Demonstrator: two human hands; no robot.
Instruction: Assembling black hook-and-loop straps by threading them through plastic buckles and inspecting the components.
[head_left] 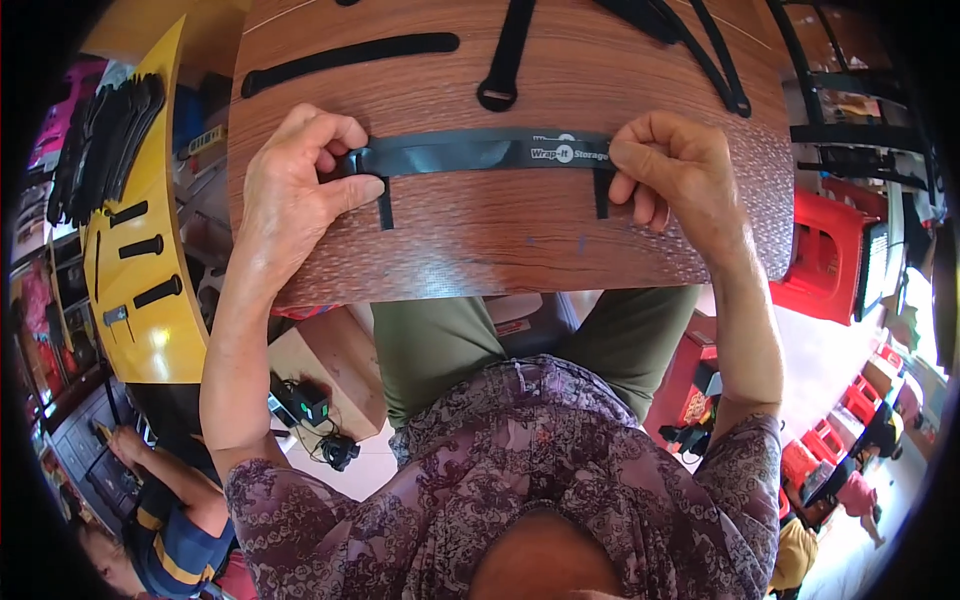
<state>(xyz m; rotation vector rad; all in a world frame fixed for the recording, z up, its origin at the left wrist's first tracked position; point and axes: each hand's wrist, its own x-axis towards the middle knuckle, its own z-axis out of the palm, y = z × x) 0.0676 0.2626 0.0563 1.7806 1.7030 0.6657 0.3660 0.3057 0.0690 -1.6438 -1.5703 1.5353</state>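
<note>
Pinches a flat, glossy black strip (460,152) between thumb and fingers at each end, with the left hand (298,182) and the right hand (690,172). Holds it crosswise over a brown wood-grain tabletop (480,250), near a long, loop-ended black strap (350,63) lying farther back.

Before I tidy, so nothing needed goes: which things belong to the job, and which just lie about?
Likely the job:
glossy dark strip, held by left hand and right hand
looped black straps

Likely lying about:
red plastic stool
black-and-green box
</note>
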